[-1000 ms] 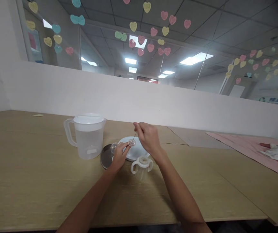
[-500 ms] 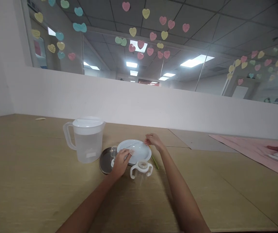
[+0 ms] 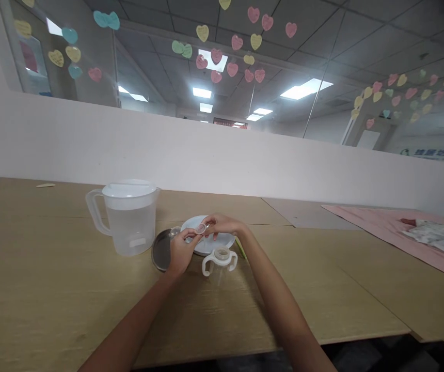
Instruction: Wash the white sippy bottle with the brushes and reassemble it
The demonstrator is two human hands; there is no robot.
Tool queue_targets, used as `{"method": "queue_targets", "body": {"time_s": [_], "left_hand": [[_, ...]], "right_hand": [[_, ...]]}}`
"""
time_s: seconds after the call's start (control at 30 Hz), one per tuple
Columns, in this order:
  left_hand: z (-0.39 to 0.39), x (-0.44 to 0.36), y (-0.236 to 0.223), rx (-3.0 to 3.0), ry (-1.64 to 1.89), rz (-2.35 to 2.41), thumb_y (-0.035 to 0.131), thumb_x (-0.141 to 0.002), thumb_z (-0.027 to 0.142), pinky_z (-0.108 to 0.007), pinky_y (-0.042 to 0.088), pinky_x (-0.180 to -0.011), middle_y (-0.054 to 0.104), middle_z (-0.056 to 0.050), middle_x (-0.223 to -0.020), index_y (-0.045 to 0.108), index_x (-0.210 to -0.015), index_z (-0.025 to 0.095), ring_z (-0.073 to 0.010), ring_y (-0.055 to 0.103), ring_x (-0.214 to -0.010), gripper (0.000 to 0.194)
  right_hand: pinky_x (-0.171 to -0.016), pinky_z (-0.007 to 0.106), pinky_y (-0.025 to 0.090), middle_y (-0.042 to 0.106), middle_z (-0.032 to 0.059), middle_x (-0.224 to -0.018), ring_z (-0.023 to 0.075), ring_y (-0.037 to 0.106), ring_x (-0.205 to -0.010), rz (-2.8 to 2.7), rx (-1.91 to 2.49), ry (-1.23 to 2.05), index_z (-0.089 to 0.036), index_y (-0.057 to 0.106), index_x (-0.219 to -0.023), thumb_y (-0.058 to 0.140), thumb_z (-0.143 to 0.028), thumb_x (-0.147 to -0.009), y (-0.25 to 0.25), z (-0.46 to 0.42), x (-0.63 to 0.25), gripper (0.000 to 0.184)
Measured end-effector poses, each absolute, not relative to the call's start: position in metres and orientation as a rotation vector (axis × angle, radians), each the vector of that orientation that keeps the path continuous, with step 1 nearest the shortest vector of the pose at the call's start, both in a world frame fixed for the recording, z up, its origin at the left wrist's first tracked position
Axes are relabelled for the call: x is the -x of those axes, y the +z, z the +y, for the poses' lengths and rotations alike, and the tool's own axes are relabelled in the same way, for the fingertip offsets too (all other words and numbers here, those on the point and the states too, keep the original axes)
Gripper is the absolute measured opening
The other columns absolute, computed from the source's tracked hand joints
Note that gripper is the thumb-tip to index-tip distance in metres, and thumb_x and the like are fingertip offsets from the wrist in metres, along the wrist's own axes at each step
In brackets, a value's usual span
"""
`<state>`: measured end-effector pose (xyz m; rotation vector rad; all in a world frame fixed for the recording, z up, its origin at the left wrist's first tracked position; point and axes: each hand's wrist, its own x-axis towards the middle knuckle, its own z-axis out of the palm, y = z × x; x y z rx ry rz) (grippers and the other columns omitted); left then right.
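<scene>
My left hand [image 3: 182, 250] pinches a small translucent round piece with a rim [image 3: 201, 228] above a white plate [image 3: 225, 241]. My right hand [image 3: 222, 225] reaches over the plate from the right, fingers bent and close against that piece; what they grip is too small to make out. Just in front of the plate stands a clear baby bottle [image 3: 220, 268] with a white two-handled collar, its mouth uncovered. Beside my left hand lies a dark round tray [image 3: 160, 251], with a clear dome-shaped cap [image 3: 174, 231] partly hidden behind the fingers.
A lidded plastic pitcher [image 3: 132, 225] holding clear liquid stands to the left. A thin green stick-like thing [image 3: 240, 248] lies right of the plate. At the far right a pink cloth [image 3: 365, 227] bears a patterned fabric item [image 3: 439, 236]. A white wall [image 3: 206, 160] closes the back.
My right hand has moved left from the plate's far right edge to meet my left hand at the round piece. The view has shifted slightly; the bottle and pitcher stay put.
</scene>
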<state>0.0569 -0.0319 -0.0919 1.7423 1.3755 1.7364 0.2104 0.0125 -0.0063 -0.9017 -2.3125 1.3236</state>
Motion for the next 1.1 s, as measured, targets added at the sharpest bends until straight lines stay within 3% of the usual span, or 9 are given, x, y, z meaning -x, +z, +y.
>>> {"method": "queue_targets", "body": {"time_s": [0.27, 0.37, 0.47, 0.67, 0.93, 1.1], "left_hand": [[-0.049, -0.066, -0.086, -2.019, 1.817, 1.393, 0.048, -0.081, 0.034, -0.030, 0.042, -0.077, 0.064, -0.004, -0.082, 0.059, -0.080, 0.018, -0.0180, 0.057, -0.081, 0.019], [-0.065, -0.071, -0.079, -2.247, 1.737, 1.221, 0.044, -0.083, 0.032, -0.031, 0.041, -0.077, 0.062, -0.005, -0.081, 0.056, -0.080, 0.018, -0.0181, 0.055, -0.080, 0.019], [-0.076, -0.077, -0.078, -2.483, 1.552, 0.980, 0.046, -0.082, 0.033, -0.033, 0.041, -0.080, 0.061, -0.008, -0.088, 0.056, -0.090, 0.017, -0.0201, 0.054, -0.085, 0.021], [-0.077, -0.088, -0.088, -2.606, 1.456, 0.906, 0.052, -0.078, 0.037, -0.035, 0.040, -0.087, 0.057, -0.010, -0.106, 0.051, -0.107, 0.018, -0.0222, 0.051, -0.100, 0.034], [-0.074, -0.091, -0.098, -2.571, 1.432, 0.942, 0.051, -0.079, 0.031, -0.036, 0.039, -0.091, 0.057, -0.010, -0.109, 0.045, -0.112, 0.018, -0.0221, 0.052, -0.103, 0.036], [-0.071, -0.086, -0.096, -2.643, 1.446, 0.904, 0.051, -0.076, 0.027, -0.040, 0.038, -0.093, 0.052, -0.012, -0.113, 0.040, -0.117, 0.016, -0.0246, 0.048, -0.107, 0.044]], "right_hand": [[-0.045, 0.015, 0.041, 0.063, 0.0020, -0.078, 0.0085, 0.056, -0.059, -2.203, 0.992, 1.423, -0.014, 0.062, -0.086, 0.062, -0.027, -0.065, -0.026, 0.036, -0.222, 0.025], [-0.045, 0.016, 0.041, 0.063, 0.0007, -0.070, 0.0082, 0.054, -0.053, -2.430, 1.281, 1.106, -0.015, 0.065, -0.081, 0.056, -0.021, -0.067, -0.031, 0.041, -0.226, 0.017], [-0.047, 0.019, 0.041, 0.062, 0.0005, -0.060, 0.0105, 0.054, -0.051, -2.532, 1.513, 0.766, -0.015, 0.067, -0.070, 0.057, -0.012, -0.061, -0.036, 0.043, -0.225, 0.013], [-0.057, 0.024, 0.042, 0.065, 0.0055, -0.064, 0.0182, 0.058, -0.065, -2.505, 1.617, 0.532, -0.015, 0.067, -0.059, 0.060, -0.005, -0.052, -0.046, 0.042, -0.217, 0.013], [-0.059, 0.019, 0.041, 0.065, -0.0008, -0.069, 0.0115, 0.055, -0.065, -2.581, 1.300, 0.790, -0.014, 0.068, -0.070, 0.057, -0.012, -0.064, -0.054, 0.044, -0.211, 0.012], [-0.057, 0.018, 0.043, 0.062, 0.0012, -0.073, 0.0090, 0.054, -0.063, -2.435, 1.093, 1.039, -0.012, 0.061, -0.084, 0.049, -0.020, -0.077, -0.032, 0.038, -0.216, 0.016]]}}
